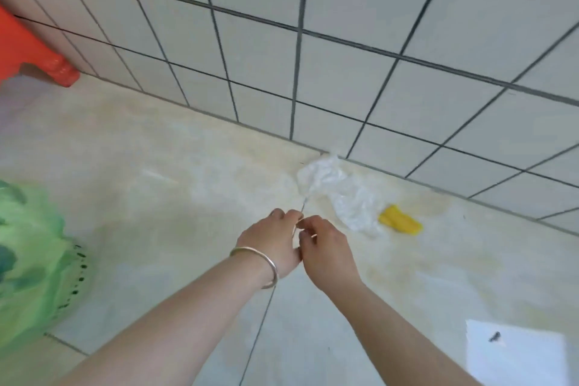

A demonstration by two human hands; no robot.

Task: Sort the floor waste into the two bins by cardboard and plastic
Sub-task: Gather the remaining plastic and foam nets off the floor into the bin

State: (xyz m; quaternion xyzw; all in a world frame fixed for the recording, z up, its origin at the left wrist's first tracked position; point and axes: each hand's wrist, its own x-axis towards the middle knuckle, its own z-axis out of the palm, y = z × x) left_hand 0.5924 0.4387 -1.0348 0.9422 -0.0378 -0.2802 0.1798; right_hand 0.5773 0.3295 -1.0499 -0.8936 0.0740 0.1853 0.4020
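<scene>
My left hand (pixel 272 240), with a metal bangle on the wrist, and my right hand (pixel 326 249) meet above the floor, fingertips curled together. They seem to pinch a thin, nearly clear plastic film (pixel 225 166) that spreads faintly away from them; blur makes it hard to see. A crumpled white plastic bag (pixel 340 189) lies by the wall just beyond the hands. A small yellow piece (pixel 400 223) lies right of it. A bin lined with a green bag (pixel 29 260) stands at the left edge. A flat white sheet (pixel 517 352) lies at the bottom right.
A tiled wall (pixel 344 56) runs diagonally behind the waste. An orange plastic stool leg (pixel 47 63) stands at the upper left near the wall. The floor (pixel 141 244) is pale tile with a dark grout line under my hands.
</scene>
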